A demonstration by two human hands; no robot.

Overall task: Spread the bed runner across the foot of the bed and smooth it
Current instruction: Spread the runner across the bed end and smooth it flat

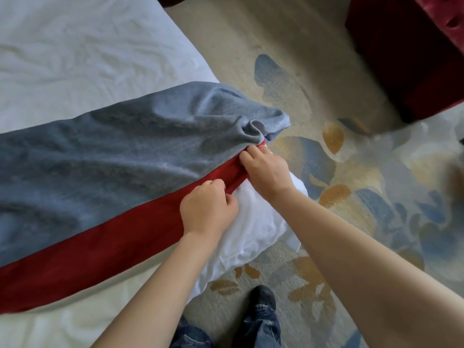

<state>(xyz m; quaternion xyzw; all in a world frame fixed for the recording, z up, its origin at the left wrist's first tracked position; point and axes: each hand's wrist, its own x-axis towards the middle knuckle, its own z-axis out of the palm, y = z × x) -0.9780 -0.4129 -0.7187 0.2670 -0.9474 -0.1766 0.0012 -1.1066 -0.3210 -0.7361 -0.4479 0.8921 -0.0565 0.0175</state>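
The bed runner (pixel 105 156) is grey with a red band along its near edge. It lies across the white bed (pixel 62 54) and is wrinkled and bunched at the bed's corner on the right. My left hand (pixel 207 207) pinches the red band near that corner. My right hand (pixel 266 169) grips the same red edge a little farther right, where the grey cloth is gathered. Both hands rest over the white sheet that hangs at the corner.
A patterned carpet (pixel 351 172) with blue and ochre shapes covers the floor to the right. A dark red upholstered piece of furniture (pixel 411 54) stands at the top right. My shoe (pixel 262 297) and jeans show at the bottom.
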